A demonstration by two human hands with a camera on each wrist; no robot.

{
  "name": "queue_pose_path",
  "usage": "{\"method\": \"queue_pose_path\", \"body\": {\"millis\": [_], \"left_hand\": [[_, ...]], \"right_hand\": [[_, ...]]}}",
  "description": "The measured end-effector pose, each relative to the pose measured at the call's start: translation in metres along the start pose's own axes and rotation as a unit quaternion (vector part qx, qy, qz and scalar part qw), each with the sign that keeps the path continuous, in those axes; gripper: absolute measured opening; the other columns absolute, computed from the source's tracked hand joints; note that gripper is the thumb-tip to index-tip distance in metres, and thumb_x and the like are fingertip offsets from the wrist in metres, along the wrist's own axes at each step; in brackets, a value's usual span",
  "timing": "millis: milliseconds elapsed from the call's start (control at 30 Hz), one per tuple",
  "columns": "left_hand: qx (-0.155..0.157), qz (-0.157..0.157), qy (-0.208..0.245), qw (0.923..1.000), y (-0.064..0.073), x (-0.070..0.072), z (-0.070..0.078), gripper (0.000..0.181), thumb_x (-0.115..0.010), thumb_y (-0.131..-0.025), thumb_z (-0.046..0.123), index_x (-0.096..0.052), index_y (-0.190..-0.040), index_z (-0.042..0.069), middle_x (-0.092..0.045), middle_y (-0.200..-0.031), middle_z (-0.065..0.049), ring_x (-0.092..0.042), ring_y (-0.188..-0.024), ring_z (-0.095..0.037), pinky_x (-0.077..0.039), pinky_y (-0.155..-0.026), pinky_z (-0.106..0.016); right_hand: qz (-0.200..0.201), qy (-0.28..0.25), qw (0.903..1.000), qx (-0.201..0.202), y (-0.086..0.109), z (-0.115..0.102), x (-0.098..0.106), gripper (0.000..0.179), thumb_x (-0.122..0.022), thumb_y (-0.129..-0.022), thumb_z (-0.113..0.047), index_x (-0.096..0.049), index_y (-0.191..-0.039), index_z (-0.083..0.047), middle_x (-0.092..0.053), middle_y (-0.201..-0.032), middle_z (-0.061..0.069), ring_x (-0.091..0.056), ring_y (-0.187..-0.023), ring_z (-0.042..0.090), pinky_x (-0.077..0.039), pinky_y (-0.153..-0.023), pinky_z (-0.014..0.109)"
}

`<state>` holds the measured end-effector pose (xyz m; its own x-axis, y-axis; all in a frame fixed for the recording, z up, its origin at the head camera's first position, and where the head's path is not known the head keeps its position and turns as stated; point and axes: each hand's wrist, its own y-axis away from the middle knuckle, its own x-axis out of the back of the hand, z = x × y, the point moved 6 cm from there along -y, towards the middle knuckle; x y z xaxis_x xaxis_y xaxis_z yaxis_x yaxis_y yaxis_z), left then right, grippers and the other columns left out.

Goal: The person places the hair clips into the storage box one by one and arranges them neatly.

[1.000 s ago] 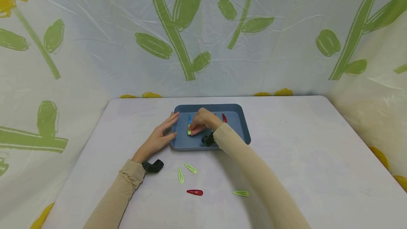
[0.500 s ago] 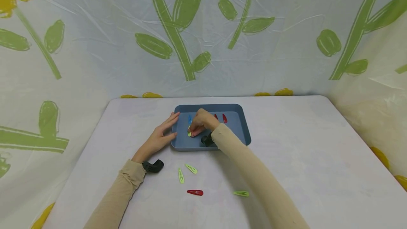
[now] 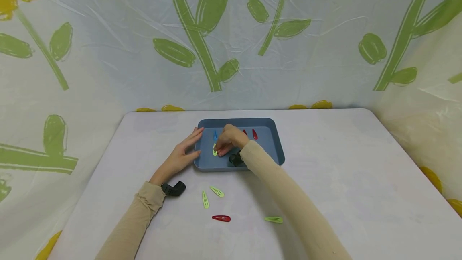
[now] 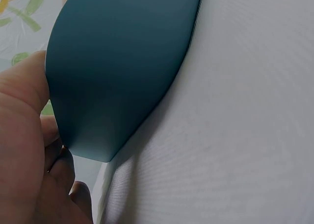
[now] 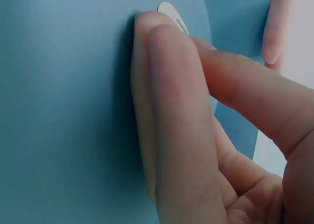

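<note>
In the head view a blue-grey tray [image 3: 238,167] lies on the table. My left hand [image 3: 179,156] rests at its left side with fingers extended, and in the left wrist view the thumb [image 4: 29,82] touches the rim. My right hand [image 3: 229,139] reaches into the tray, its fingertips and thumb together at a light green snap hair clip [image 3: 214,151]. In the right wrist view that green hair clip [image 5: 169,11] shows partly, its other end hidden by the fingers. A blue hair clip [image 3: 215,135] lies just beyond it.
Two red clips, one [image 3: 254,134] in plain sight and one [image 3: 245,132] partly hidden, lie in the tray. On the table before it are green clips [image 3: 205,199], [image 3: 217,191], [image 3: 273,220] and a red clip [image 3: 221,218]. A flowered sheet [image 3: 252,71] hangs behind.
My right hand has shifted slightly toward me along with the green hair clip, and more of that clip now shows. The second red clip has come into sight. My left hand stays in place.
</note>
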<state>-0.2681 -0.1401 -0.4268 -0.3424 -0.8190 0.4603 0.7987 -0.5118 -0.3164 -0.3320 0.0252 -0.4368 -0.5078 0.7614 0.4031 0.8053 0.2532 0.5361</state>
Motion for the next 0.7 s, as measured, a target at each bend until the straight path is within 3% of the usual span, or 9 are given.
{"method": "queue_pose_path", "body": {"millis": [333,700], "left_hand": [[0.014,0.000,0.008,0.9999,0.0004,0.0003,-0.0020,0.061,-0.058,-0.094,-0.010,-0.033,-0.149,-0.009,-0.022,-0.160,-0.023,-0.007,-0.150,-0.038,-0.013,-0.121,-0.038],[0.014,-0.001,0.008,0.9999,-0.0007,0.0003,-0.0039,0.061,-0.059,-0.093,-0.010,-0.033,-0.149,-0.011,-0.022,-0.160,-0.025,-0.007,-0.150,-0.039,-0.013,-0.121,-0.040]], "right_hand": [[-0.014,-0.014,0.9998,-0.008,-0.0029,0.0014,0.0000,0.015,-0.079,-0.083,-0.006,-0.072,-0.080,0.006,-0.069,-0.067,0.014,-0.067,-0.051,0.017,-0.059,-0.059,0.029],[0.003,-0.027,0.9996,0.000,-0.0047,0.0045,0.0010,0.016,-0.079,-0.084,-0.006,-0.072,-0.077,0.007,-0.068,-0.065,0.013,-0.067,-0.049,0.017,-0.059,-0.057,0.030]]}}
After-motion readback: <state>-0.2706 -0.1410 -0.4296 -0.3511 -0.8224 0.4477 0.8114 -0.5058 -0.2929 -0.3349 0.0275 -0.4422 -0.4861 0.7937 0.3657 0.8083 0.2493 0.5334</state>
